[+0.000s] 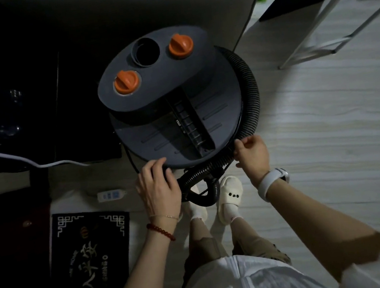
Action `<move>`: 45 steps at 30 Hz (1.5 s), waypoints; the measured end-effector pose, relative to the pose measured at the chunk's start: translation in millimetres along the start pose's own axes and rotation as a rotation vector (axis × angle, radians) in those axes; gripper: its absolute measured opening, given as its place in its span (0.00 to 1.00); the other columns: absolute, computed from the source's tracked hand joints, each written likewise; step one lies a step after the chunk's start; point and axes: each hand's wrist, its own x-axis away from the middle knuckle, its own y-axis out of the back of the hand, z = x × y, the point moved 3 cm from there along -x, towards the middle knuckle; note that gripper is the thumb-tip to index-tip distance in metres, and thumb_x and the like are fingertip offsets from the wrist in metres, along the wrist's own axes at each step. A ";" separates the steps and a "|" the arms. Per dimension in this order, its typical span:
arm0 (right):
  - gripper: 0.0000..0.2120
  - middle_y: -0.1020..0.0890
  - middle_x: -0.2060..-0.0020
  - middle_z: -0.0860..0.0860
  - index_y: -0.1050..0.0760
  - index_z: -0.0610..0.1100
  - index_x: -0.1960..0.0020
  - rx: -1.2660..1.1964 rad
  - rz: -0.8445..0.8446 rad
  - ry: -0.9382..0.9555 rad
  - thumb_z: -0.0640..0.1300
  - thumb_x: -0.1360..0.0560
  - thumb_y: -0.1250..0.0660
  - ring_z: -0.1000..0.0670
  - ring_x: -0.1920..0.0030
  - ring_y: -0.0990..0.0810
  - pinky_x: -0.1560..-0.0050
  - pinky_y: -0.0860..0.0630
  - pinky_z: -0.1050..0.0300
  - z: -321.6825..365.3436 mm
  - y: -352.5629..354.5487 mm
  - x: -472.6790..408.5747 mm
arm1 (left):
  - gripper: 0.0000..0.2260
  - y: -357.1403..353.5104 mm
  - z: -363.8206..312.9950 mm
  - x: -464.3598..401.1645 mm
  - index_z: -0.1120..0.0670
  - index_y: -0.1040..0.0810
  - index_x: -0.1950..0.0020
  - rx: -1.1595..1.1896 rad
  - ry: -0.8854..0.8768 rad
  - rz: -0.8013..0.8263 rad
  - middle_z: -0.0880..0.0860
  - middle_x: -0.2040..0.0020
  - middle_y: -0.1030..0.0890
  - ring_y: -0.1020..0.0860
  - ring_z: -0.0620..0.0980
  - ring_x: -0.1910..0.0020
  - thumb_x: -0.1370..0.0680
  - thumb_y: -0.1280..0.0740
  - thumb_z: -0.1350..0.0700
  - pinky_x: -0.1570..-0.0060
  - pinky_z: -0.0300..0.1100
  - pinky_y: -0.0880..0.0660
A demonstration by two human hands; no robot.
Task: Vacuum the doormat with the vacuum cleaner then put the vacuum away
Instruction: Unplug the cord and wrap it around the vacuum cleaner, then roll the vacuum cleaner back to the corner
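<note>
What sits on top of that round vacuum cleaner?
On the vacuum cleaner: two orange knobs, an open round port and a ribbed handle channel. The port's inside is too dark to see.
</note>
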 end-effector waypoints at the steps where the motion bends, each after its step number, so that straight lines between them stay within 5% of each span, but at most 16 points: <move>1: 0.04 0.21 0.57 0.45 0.29 0.45 0.54 0.063 -0.018 0.042 0.46 0.24 0.39 0.45 0.57 0.22 0.53 0.23 0.48 6.3 1.3 -0.5 | 0.16 3.4 -6.7 -6.0 0.59 0.23 0.45 0.042 -0.007 -0.023 0.60 0.47 0.24 0.30 0.53 0.47 0.25 0.44 0.54 0.47 0.55 0.29; 5: 0.13 0.23 0.48 0.43 0.28 0.37 0.41 0.290 -0.060 0.507 0.43 0.23 0.40 0.45 0.46 0.26 0.47 0.32 0.57 51.5 2.9 9.3 | 0.16 18.2 -28.7 -36.0 0.60 0.26 0.40 0.125 -0.040 -0.131 0.61 0.42 0.27 0.30 0.55 0.42 0.24 0.43 0.55 0.43 0.51 0.31; 7: 0.17 0.23 0.46 0.41 0.29 0.37 0.39 0.363 0.076 0.703 0.45 0.24 0.38 0.42 0.44 0.26 0.43 0.31 0.52 73.9 -8.6 15.8 | 0.18 26.4 -33.3 -55.5 0.59 0.28 0.36 0.089 -0.074 -0.186 0.61 0.37 0.28 0.33 0.55 0.38 0.24 0.41 0.54 0.39 0.52 0.34; 10: 0.26 0.26 0.38 0.42 0.37 0.40 0.31 0.459 0.286 0.752 0.52 0.24 0.38 0.43 0.38 0.28 0.40 0.30 0.49 93.9 -36.9 17.6 | 0.23 40.6 -33.3 -87.6 0.57 0.33 0.31 0.001 -0.068 -0.203 0.62 0.30 0.35 0.37 0.62 0.31 0.24 0.42 0.50 0.34 0.56 0.39; 18: 0.30 0.28 0.36 0.41 0.47 0.42 0.27 0.506 0.206 0.649 0.55 0.23 0.42 0.35 0.44 0.24 0.46 0.27 0.41 102.0 -68.5 21.4 | 0.30 34.8 -7.3 -138.7 0.45 0.51 0.25 0.051 0.033 0.140 0.56 0.23 0.59 0.62 0.59 0.25 0.22 0.39 0.46 0.28 0.56 0.55; 23: 0.27 0.21 0.47 0.38 0.41 0.41 0.32 0.452 0.268 0.573 0.56 0.23 0.40 0.36 0.48 0.22 0.49 0.25 0.43 104.9 -62.0 15.6 | 0.33 29.6 -8.7 -139.9 0.48 0.53 0.25 0.127 0.032 0.146 0.57 0.24 0.60 0.63 0.60 0.26 0.23 0.37 0.51 0.28 0.57 0.54; 32: 0.23 0.22 0.45 0.38 0.38 0.40 0.36 0.422 0.214 0.496 0.57 0.22 0.43 0.33 0.45 0.25 0.48 0.28 0.44 73.9 -30.1 26.1 | 0.31 12.2 -34.6 -108.7 0.47 0.56 0.25 0.074 0.031 0.178 0.57 0.24 0.62 0.64 0.61 0.26 0.21 0.40 0.49 0.28 0.59 0.53; 45: 0.24 0.21 0.46 0.38 0.38 0.42 0.35 0.171 -0.089 0.208 0.58 0.23 0.42 0.35 0.46 0.24 0.50 0.27 0.45 -49.2 91.3 37.4 | 0.32 -67.3 -149.3 -26.4 0.47 0.55 0.25 -0.006 -0.341 0.482 0.58 0.24 0.61 0.63 0.64 0.27 0.22 0.38 0.50 0.29 0.59 0.54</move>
